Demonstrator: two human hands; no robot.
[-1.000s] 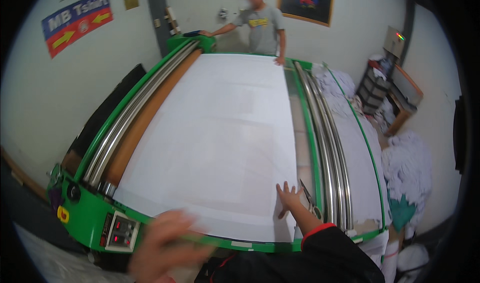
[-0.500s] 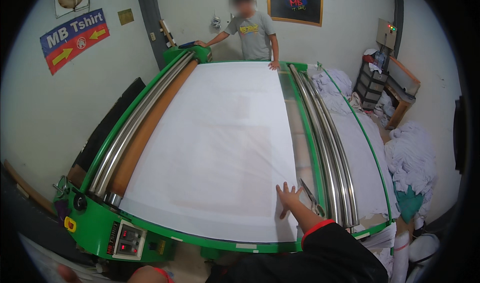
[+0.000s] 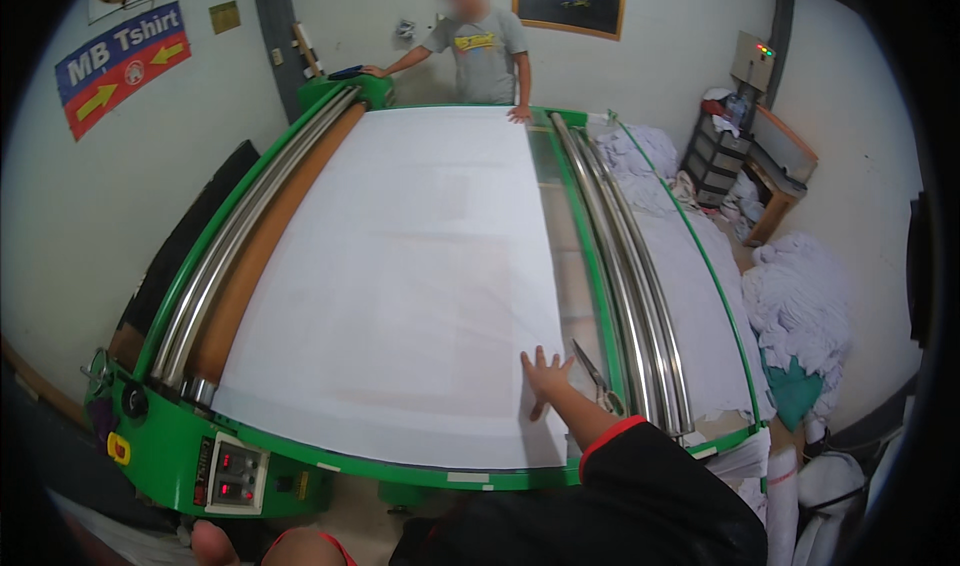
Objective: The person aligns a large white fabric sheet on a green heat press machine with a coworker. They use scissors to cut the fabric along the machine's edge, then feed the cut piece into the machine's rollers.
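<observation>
A large white sheet (image 3: 400,266) lies spread over the bed of a green roller machine (image 3: 275,491). My right hand (image 3: 549,378) rests on it near its right edge, fingers spread and nothing held. Just right of that hand, a pair of scissors (image 3: 600,381) lies on the machine's bed. My left hand (image 3: 212,542) shows only in part at the lower edge, below the control panel (image 3: 238,476); most of its fingers are out of view. Across the machine, another person's hand (image 3: 519,113) touches the sheet's far right corner.
Steel rollers (image 3: 632,286) run along the right side, and more steel rollers (image 3: 250,246) beside a brown roll (image 3: 280,251) along the left. A co-worker (image 3: 485,51) stands at the far end. White cloth (image 3: 795,291) is heaped on the right, near a drawer unit (image 3: 716,156).
The whole view has shifted, so the scene sits further left and slightly higher. My right hand stays flat at the sheet's edge. More of my left hand shows at the lower edge.
</observation>
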